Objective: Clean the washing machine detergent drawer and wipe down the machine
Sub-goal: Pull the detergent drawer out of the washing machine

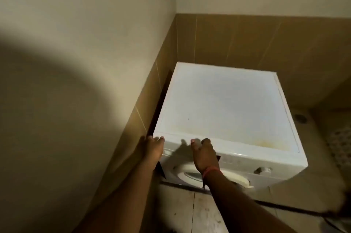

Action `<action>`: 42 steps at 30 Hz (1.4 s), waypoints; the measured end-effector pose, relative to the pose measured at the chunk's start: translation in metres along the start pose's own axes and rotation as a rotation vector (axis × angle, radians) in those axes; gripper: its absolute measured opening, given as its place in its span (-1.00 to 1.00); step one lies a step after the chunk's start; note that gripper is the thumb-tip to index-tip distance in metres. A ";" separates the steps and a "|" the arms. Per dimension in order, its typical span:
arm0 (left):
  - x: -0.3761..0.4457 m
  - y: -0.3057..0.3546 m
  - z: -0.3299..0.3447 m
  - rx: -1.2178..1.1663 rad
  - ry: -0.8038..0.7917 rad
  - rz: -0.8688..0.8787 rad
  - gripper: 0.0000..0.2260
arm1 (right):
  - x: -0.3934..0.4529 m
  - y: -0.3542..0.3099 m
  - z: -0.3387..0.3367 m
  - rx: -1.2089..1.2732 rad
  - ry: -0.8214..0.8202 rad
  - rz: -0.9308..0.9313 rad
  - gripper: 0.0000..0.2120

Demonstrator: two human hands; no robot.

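Washer (224, 103) | L hand (153, 147) front-left corner | R hand (204, 154) front edge

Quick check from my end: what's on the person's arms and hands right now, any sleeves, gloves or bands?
Both forearms are bare, with no sleeves or gloves in view. The left hand wears nothing visible. The right hand has a thin red-orange wristband at the wrist, with a short dark cord hanging from it.

Right hand (204, 154) hides detergent drawer front; its grip unclear.

The washing machine (224, 103) top looks smooth, matt white, yellow-stained near the front.
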State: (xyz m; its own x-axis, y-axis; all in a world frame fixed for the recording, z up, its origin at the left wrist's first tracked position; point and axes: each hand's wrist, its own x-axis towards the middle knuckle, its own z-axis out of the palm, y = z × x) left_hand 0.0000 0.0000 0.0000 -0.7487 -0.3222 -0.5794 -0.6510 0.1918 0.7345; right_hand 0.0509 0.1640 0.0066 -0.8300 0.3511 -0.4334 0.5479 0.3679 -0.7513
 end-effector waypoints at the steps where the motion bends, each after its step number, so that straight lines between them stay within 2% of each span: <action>1: 0.008 -0.006 0.003 -0.101 -0.029 -0.047 -0.55 | 0.005 0.004 0.014 0.130 -0.002 0.080 -0.53; 4: 0.016 -0.013 0.007 -0.320 -0.201 -0.202 -0.55 | 0.018 0.016 0.043 0.482 -0.060 0.367 -0.41; 6: 0.018 -0.017 0.012 -0.417 -0.280 -0.274 -0.49 | 0.021 0.020 0.056 0.713 -0.109 0.471 -0.51; 10: 0.031 -0.026 0.027 -0.609 -0.278 -0.346 -0.39 | 0.033 0.021 0.072 0.943 -0.162 0.521 -0.47; 12: 0.035 -0.029 0.033 -0.664 -0.276 -0.355 -0.35 | 0.037 0.021 0.078 1.002 -0.179 0.536 -0.54; 17: 0.044 -0.039 0.045 -0.729 -0.236 -0.333 -0.38 | 0.044 0.032 0.088 1.060 -0.142 0.539 -0.57; 20: 0.041 -0.052 0.047 -0.727 -0.250 -0.335 -0.33 | 0.039 0.040 0.091 1.064 -0.144 0.522 -0.66; 22: 0.039 -0.057 0.048 -0.722 -0.247 -0.330 -0.39 | 0.034 0.042 0.093 1.092 -0.152 0.507 -0.68; 24: 0.039 -0.057 0.049 -0.728 -0.245 -0.315 -0.46 | 0.033 0.037 0.092 1.112 -0.170 0.494 -0.65; 26: 0.042 -0.051 0.050 -0.738 -0.241 -0.306 -0.44 | 0.038 0.031 0.092 1.150 -0.173 0.522 -0.61; 29: 0.044 -0.041 0.051 -0.722 -0.260 -0.307 -0.55 | 0.048 0.028 0.089 1.220 -0.175 0.563 -0.62; 32: 0.044 -0.045 0.052 -0.680 -0.274 -0.315 -0.60 | 0.047 0.033 0.089 1.186 -0.185 0.569 -0.56; 37: 0.042 -0.053 0.054 -0.670 -0.273 -0.304 -0.52 | 0.040 0.042 0.082 1.173 -0.287 0.539 -0.59; 42: 0.048 -0.058 0.055 -0.674 -0.273 -0.298 -0.44 | 0.038 0.047 0.080 1.190 -0.299 0.538 -0.66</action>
State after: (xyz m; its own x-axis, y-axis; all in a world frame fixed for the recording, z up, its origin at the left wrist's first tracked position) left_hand -0.0055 0.0245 -0.0896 -0.6155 -0.0154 -0.7880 -0.6783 -0.4988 0.5395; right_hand 0.0363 0.1253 -0.0851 -0.6157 -0.0421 -0.7868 0.5148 -0.7774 -0.3613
